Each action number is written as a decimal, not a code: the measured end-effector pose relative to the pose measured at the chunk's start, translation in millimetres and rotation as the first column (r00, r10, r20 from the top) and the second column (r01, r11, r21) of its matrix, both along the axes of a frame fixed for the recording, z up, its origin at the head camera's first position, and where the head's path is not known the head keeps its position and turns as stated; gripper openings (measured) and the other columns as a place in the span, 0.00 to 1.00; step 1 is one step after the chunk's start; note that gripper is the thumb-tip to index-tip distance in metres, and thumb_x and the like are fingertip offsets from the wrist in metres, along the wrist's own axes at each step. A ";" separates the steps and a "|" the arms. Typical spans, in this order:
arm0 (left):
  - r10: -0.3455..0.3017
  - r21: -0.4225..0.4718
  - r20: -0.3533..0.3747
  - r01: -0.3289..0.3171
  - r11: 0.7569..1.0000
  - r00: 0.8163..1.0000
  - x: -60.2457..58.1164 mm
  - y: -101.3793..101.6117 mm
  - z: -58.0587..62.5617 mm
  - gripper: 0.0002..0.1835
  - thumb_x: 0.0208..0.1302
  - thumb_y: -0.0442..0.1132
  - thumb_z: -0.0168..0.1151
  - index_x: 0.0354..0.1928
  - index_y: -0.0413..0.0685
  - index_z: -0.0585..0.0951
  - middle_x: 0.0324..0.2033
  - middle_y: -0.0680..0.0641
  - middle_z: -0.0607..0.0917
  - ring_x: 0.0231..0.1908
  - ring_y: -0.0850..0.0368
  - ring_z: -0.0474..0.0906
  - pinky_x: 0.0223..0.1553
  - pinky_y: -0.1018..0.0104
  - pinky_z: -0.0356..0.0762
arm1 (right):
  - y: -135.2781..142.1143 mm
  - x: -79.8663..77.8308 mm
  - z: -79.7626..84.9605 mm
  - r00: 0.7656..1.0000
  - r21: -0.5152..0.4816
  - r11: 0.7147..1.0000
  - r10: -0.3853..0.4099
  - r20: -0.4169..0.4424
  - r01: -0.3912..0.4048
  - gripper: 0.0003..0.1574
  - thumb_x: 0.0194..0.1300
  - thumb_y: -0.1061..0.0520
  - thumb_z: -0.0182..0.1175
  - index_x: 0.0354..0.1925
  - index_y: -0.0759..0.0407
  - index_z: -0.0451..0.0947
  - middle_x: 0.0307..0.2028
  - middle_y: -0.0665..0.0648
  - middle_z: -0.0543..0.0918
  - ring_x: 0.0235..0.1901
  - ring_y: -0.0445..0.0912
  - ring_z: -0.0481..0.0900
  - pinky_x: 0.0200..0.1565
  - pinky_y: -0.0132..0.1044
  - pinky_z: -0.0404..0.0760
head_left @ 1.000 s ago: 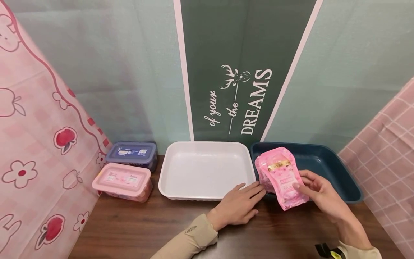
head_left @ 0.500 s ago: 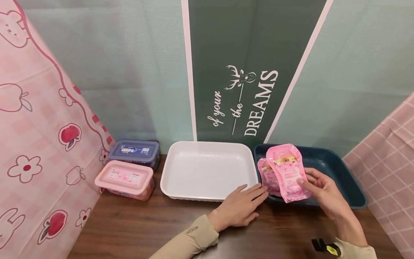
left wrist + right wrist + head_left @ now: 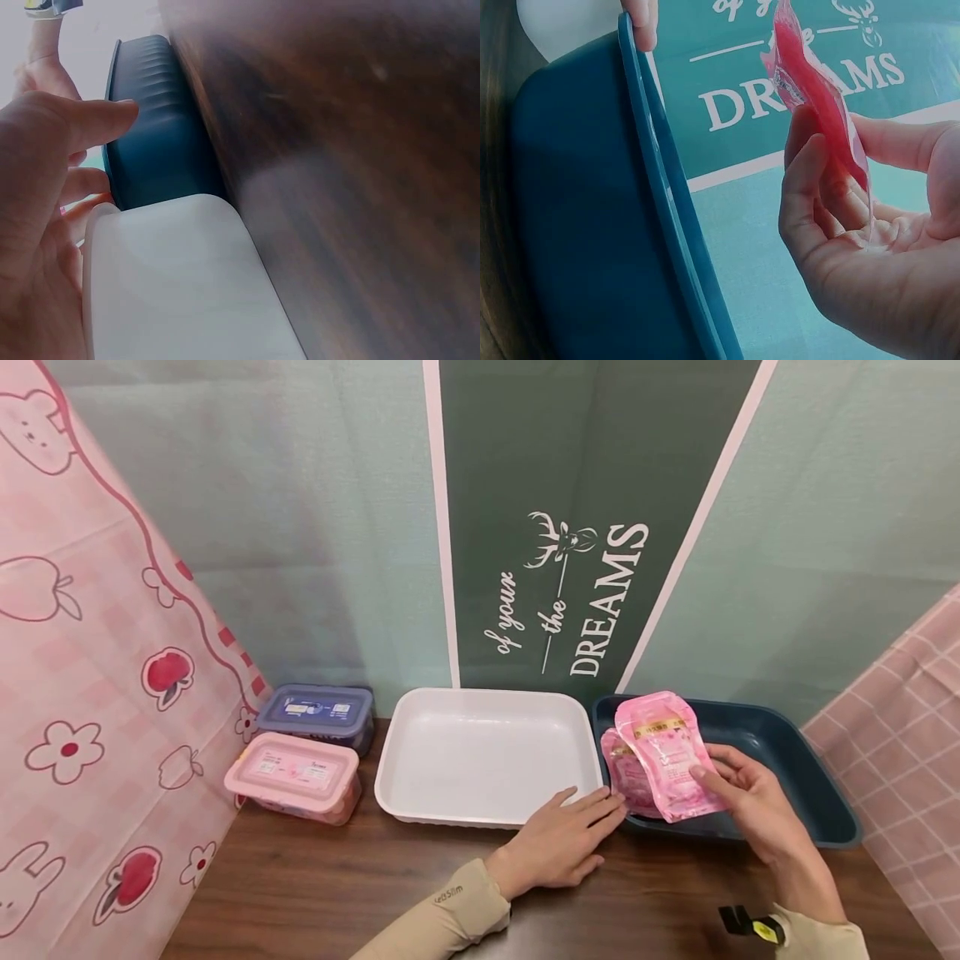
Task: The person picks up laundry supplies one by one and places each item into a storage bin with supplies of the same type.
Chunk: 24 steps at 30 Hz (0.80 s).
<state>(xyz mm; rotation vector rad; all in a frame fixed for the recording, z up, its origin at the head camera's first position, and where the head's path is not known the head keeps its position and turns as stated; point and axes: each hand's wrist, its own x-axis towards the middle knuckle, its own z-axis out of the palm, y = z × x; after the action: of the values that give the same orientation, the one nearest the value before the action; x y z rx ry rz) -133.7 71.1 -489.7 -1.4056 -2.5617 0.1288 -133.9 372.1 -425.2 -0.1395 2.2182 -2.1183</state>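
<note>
Between the thumb and fingers of my right hand (image 3: pixel 761 806) is a pink pouch (image 3: pixel 667 756) with a gold band, pinched by its right side. It is tilted above the left part of a dark blue tray (image 3: pixel 806 768); from the right wrist it is seen nearly edge-on (image 3: pixel 821 97). A second pink pouch (image 3: pixel 627 772) lies partly hidden behind it at that tray's left end. My left hand (image 3: pixel 558 839) lies with fingers extended over the adjoining front corners of the white tray (image 3: pixel 487 760) and the blue tray, fingertips near the second pouch.
At the left, a pink-lidded box (image 3: pixel 296 774) stands in front of a blue-lidded box (image 3: pixel 318 710). The wooden table (image 3: pixel 315 885) runs along the front. Green cloth (image 3: pixel 360 527) backs the trays, and pink patterned cloth (image 3: pixel 97 693) hangs at the left.
My right hand has lifted the pink pouch slightly and back from the blue tray's front rim, uncovering more of the second pouch. My left hand has stayed at the tray corners.
</note>
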 end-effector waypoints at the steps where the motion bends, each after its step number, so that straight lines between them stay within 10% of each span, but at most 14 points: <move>1: 0.003 0.000 0.002 -0.003 1.000 1.000 0.1 0.4 -0.1 0.41 0.77 0.62 0.57 0.85 0.58 0.60 0.84 0.56 0.61 0.84 0.60 0.53 0.79 0.54 0.62 | 0.4 0.0 0.0 1.000 -0.012 1.000 0.002 -0.003 -0.002 0.20 0.81 0.66 0.56 0.61 0.45 0.78 0.47 0.43 0.92 0.35 0.43 0.90 0.40 0.34 0.90; 24: 0.010 -0.005 0.028 -0.009 1.000 1.000 1.0 -0.7 1.7 0.41 0.78 0.62 0.56 0.85 0.57 0.58 0.84 0.57 0.58 0.84 0.60 0.51 0.81 0.54 0.60 | 14.6 -6.8 -9.6 0.999 -0.068 0.998 0.011 0.039 -0.008 0.22 0.82 0.65 0.54 0.64 0.44 0.75 0.48 0.43 0.92 0.38 0.41 0.90 0.44 0.32 0.89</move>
<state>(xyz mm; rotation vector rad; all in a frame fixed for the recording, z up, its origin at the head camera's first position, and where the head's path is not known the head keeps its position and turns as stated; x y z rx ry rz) -132.6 70.4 -488.0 -1.4070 -2.5927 0.1179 -140.7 386.7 -434.7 -0.1114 2.1214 -2.1725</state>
